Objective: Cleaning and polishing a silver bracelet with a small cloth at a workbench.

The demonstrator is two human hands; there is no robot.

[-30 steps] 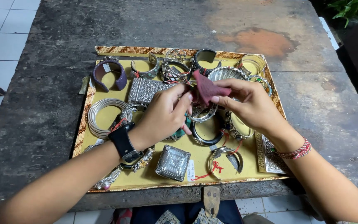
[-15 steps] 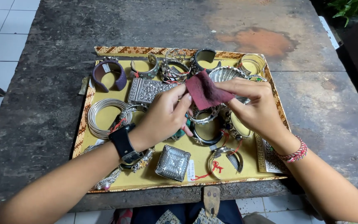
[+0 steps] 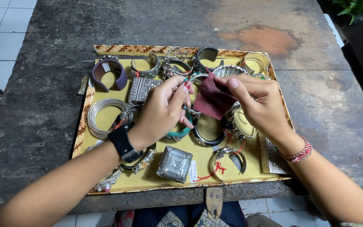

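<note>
Over the middle of the yellow tray (image 3: pixel 106 120), the left hand (image 3: pixel 164 111) pinches one silver bangle (image 3: pixel 192 94) while the right hand (image 3: pixel 259 105) presses one maroon cloth (image 3: pixel 213 98) against it. Two embossed silver boxes (image 3: pixel 174 164) lie on the tray, one near its front edge.

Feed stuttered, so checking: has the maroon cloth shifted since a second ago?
Yes. The cloth has dropped a little and spread out, now hanging lower over the tray, away from its far rim, pinched between both hands.

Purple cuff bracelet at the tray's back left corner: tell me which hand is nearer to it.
Left. The left hand is a short way right of the purple cuff bracelet; the right hand is farther right, beyond the maroon cloth.
</note>
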